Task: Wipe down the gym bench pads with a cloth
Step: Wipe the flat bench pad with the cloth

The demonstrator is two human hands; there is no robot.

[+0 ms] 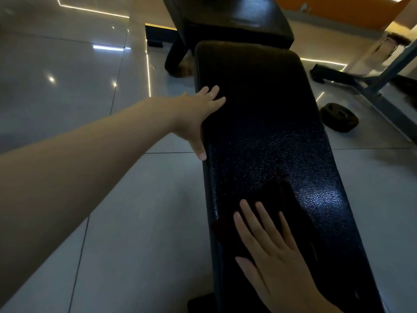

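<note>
Where the grey tiled floor [67,86] fills the left and lower parts of the head view, its glossy surface carries bright strip reflections. A long black bench pad [259,132] runs from the bottom edge up toward the centre of the view; its textured surface shows a pale sheen on the near right side. Beyond its far end stands a second black pad [237,19], tilted upward, with a dark bench leg [173,59] below it on the left. A grey metal frame [383,82] of other equipment stands on the floor at the right, well apart from the bench.

Left hand [198,114]: reaches in from the left on a bare forearm. Its fingers [212,93] are straight and close together, lying flat on the top of the long pad near its far left edge. The thumb extends toward the camera along the pad's left side. It holds nothing.

Right hand [277,256]: lies palm down at the near end of the long pad. Fingers are straight and slightly spread, pressing flat on the cloth [291,206].

Cloth: dark, hard to separate from the pad, spread flat on the pad's near portion under and around the right fingers.

A round black weight plate [339,117] lies flat on the floor just right of the long pad.
</note>
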